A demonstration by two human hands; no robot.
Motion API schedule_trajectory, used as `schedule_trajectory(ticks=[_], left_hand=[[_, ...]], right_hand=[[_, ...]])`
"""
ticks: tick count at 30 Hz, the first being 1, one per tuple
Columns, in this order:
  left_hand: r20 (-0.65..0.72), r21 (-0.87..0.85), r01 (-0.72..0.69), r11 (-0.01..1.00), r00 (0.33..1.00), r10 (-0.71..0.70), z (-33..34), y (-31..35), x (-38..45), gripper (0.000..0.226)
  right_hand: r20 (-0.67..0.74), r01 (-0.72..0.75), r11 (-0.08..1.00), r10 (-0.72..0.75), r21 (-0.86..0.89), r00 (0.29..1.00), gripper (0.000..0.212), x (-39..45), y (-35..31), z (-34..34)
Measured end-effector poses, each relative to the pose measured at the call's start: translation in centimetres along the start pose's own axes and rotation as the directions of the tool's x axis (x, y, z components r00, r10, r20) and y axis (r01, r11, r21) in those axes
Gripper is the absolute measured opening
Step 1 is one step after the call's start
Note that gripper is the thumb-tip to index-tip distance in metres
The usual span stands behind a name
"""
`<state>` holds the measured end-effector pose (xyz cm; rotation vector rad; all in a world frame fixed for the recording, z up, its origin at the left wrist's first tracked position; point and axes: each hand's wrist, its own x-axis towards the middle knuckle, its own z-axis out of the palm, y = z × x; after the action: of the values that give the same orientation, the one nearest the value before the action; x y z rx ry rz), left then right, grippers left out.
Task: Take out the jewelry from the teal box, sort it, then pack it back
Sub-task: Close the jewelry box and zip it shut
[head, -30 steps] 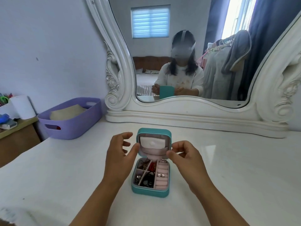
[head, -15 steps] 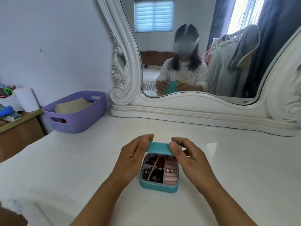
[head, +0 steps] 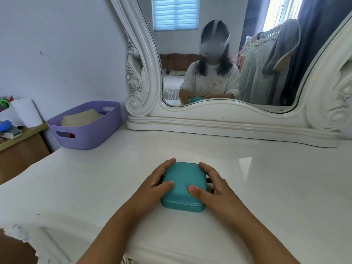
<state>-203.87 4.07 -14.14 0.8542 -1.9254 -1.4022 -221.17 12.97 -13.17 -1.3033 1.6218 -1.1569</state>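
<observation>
The teal box [head: 184, 184] sits on the white desk [head: 266, 187], close to the front edge and right in front of the person. Its lid is down flat, so none of the jewelry shows. A thin line runs round the front side where the lid meets the bottom part.

The box is a bit longer than it is wide. Its long way runs from the person toward the mirror [head: 228, 54], and it tips a tiny bit to the right at the far end. The short front side faces the person. I think the hinge is on the far side, but it cannot be seen.

The left hand [head: 152, 184] wraps the left side of the box. Its fingers [head: 167, 162] curl round the far left corner and the thumb lies on top of the lid. The right hand [head: 213, 187] does the same on the right side, with the thumb on the lid and the fingers bent down along the right wall. Both hands grasp the box, one on each side.

Holding it like this keeps the box from sliding, and the two thumbs can push the lid shut all the way. It looks like the packing step is nearly done.

Farther off, a purple basket [head: 89, 134] with something tan inside stands at the back left of the desk, well apart from the box. Beyond it, on a lower wooden table [head: 22, 145], is a white roll [head: 26, 112]. The mirror shows the person holding the box.
</observation>
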Motion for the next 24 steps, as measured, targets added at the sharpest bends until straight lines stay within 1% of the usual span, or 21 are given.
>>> schedule_trajectory(ticks=[1, 2, 4, 6, 9, 10, 12, 13, 14, 16, 17, 18, 20, 22, 24], left_hand=[[0.053, 0.045, 0.015, 0.999, 0.998, -0.018, -0.1, 0.1, 0.2, 0.069], [0.108, 0.117, 0.018, 0.993, 0.994, -0.03, -0.3, 0.2, 0.4, 0.081], [0.175, 0.234, -0.006, 0.972, 0.984, -0.036, -0.6, 0.3, 0.8, 0.1], [0.165, 0.292, -0.041, 0.956, 0.986, -0.008, -0.8, 0.2, 1.0, 0.103], [0.132, 0.316, -0.089, 0.944, 0.99, 0.049, -0.5, 0.2, 1.1, 0.1], [0.125, 0.316, -0.107, 0.943, 0.99, 0.07, -0.3, 0.3, 1.1, 0.099], [0.112, 0.278, -0.131, 0.952, 0.988, 0.104, 0.2, 0.6, 1.0, 0.098], [0.11, 0.238, -0.139, 0.961, 0.987, 0.116, 0.5, 0.9, 1.0, 0.098], [0.116, 0.195, -0.147, 0.97, 0.985, 0.126, 0.7, 1.2, 1.0, 0.098], [0.142, 0.117, -0.157, 0.981, 0.98, 0.14, 1.2, 1.8, 1.1, 0.097], [0.159, 0.08, -0.161, 0.984, 0.976, 0.147, 1.4, 2.1, 1.2, 0.096], [0.178, 0.045, -0.164, 0.985, 0.972, 0.153, 1.6, 2.3, 1.3, 0.095], [0.206, -0.017, -0.165, 0.986, 0.965, 0.165, 1.8, 2.6, 1.4, 0.093], [0.226, -0.055, -0.161, 0.985, 0.959, 0.169, 2.0, 2.6, 1.4, 0.093], [0.239, -0.077, -0.158, 0.984, 0.956, 0.172, 2.1, 2.4, 1.4, 0.092]], right_hand=[[0.03, -0.016, 0.999, 0.015, 0.05, 0.999, 0.08, 0.2, 0.1, -0.1], [0.05, -0.018, 0.997, 0.015, 0.079, 0.999, 0.081, 0.3, 0.1, -0.3], [0.059, -0.008, 0.992, 0.0, 0.127, 0.998, 0.07, 0.5, 0.0, -0.6], [0.054, -0.007, 0.99, 0.0, 0.144, 0.999, 0.061, 0.6, -0.2, -1.1], [0.036, -0.038, 0.989, 0.033, 0.141, 0.999, 0.056, 1.0, -0.4, -1.8], [0.009, -0.056, 0.988, 0.056, 0.147, 0.998, 0.05, 1.2, -0.4, -2.1], [-0.063, -0.069, 0.983, 0.08, 0.171, 0.995, 0.027, 1.7, -0.4, -2.9], [-0.082, -0.065, 0.974, 0.084, 0.215, 0.993, 0.027, 2.0, -0.3, -3.3], [-0.079, -0.058, 0.954, 0.085, 0.293, 0.993, 0.031, 2.2, -0.3, -3.7], [-0.044, -0.024, 0.909, 0.046, 0.417, 0.998, 0.037, 2.3, -0.2, -4.4], [-0.041, 0.003, 0.897, 0.017, 0.441, 0.999, 0.038, 2.3, -0.2, -4.7], [-0.049, 0.027, 0.888, -0.005, 0.458, 0.999, 0.038, 2.3, -0.2, -5.1], [-0.042, 0.059, 0.876, -0.044, 0.478, 0.998, 0.03, 2.3, -0.1, -5.7], [0.004, 0.059, 0.885, -0.068, 0.461, 0.998, 0.024, 2.2, 0.1, -6.5], [0.054, 0.041, 0.902, -0.071, 0.43, 0.996, 0.026, 2.1, 0.4, -7.1]])
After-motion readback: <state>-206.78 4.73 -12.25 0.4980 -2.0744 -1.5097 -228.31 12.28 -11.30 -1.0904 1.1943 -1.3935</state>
